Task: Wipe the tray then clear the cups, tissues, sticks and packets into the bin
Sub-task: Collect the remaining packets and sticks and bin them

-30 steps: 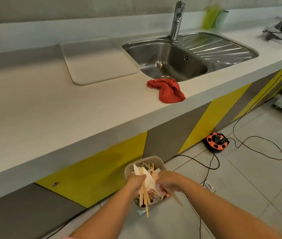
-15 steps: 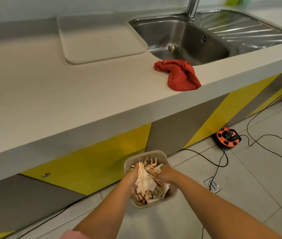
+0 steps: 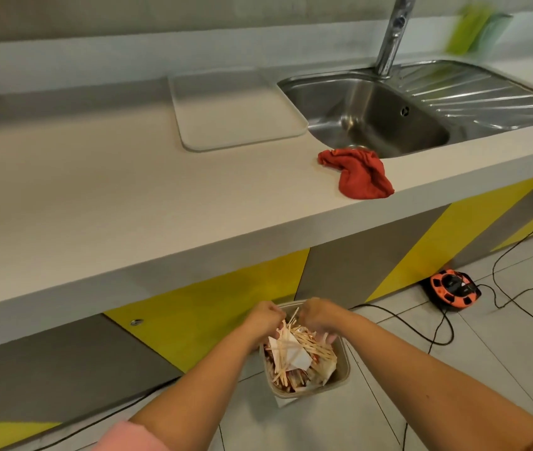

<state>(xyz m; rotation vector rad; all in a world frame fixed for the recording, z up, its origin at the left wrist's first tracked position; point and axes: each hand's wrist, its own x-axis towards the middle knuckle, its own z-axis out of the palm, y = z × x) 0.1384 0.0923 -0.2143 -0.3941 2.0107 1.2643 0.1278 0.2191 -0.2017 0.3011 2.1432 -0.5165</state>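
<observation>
- The bench [image 3: 96, 196] fills the upper half of the frame. No litter shows on it, the same as a second ago.
- The tray [image 3: 236, 109] lies bare at upper centre, just left of the sink [image 3: 372, 118], so the wiping looks done.
- The bin [image 3: 343, 375] stands on the floor at lower centre, heaped to its rim.
- The red cloth [image 3: 361, 174] lies bunched at the bench edge, right of centre, and has not moved.
- Your left hand [image 3: 265, 315] and right hand [image 3: 319, 315] sit over the bin's far rim with fingers curled downward. You cannot tell whether they still pinch anything.
- The sticks [image 3: 294, 345] and tissue [image 3: 299, 361] were a bundle raised in your hands a second ago. They now lie spread on the heap, over the red packets [image 3: 291, 375].
- Clearing looks nearly finished. What seems left is to let go and draw your hands back.
</observation>
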